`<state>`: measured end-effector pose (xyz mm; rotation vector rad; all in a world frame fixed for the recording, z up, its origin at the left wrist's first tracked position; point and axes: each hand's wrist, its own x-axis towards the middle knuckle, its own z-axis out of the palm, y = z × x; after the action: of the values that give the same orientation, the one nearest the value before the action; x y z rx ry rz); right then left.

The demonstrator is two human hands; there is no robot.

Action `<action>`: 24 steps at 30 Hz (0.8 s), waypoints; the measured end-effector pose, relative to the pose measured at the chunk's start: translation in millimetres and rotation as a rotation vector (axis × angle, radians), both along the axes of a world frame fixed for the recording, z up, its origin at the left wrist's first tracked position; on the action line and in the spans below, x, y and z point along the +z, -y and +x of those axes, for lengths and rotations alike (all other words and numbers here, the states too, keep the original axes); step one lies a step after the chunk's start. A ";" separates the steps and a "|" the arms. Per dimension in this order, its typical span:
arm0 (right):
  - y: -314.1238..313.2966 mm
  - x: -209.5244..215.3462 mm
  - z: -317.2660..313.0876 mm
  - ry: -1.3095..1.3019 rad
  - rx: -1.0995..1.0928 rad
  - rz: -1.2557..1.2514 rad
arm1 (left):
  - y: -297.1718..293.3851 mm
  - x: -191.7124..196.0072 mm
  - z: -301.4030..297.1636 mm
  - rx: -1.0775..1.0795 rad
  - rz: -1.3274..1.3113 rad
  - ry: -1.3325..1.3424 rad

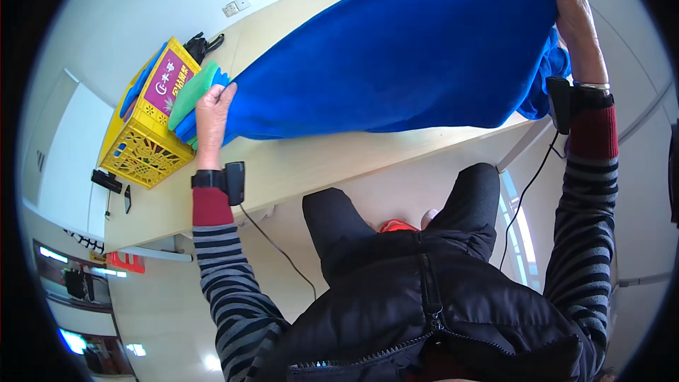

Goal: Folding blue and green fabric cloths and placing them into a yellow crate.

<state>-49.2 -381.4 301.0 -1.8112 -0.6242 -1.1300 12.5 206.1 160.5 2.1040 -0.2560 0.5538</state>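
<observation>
A large blue towel [410, 49] is stretched between my two hands over the table. My left hand [213, 112] is closed on its left end, fingers pinched together. Up at the far right, my right hand [574, 10] grips the opposite end, with part of its fingers hidden by the fabric. More blue fabric [543, 78] lies bunched below my right hand; whether it belongs to the same towel I cannot tell. Just beside my left hand, folded green and blue towels [192, 95] lean against a yellow crate.
The yellow plastic crate [147, 154] stands at the table's left, with cloths inside. Behind it lies a black strapped item [202, 47]. The pale wooden table [318, 163] runs across in front of me. Cables hang from both wrist devices. A wall socket [236, 6] is behind.
</observation>
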 end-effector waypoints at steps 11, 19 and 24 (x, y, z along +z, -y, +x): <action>30.5 -39.3 45.5 -0.302 0.003 0.502 | -42.9 74.0 -92.5 -0.222 0.107 -0.316; 29.0 -38.7 39.2 -0.264 0.005 0.508 | -92.0 77.1 -124.2 -0.054 0.148 -0.234; 42.9 -40.8 43.2 -0.286 0.122 0.502 | -139.5 72.3 -149.5 -0.038 -0.028 -0.216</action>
<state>-5.9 -424.4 260.3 -1.4392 -0.2473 -0.8318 -137.0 345.6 232.8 2.1071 -0.1632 0.3027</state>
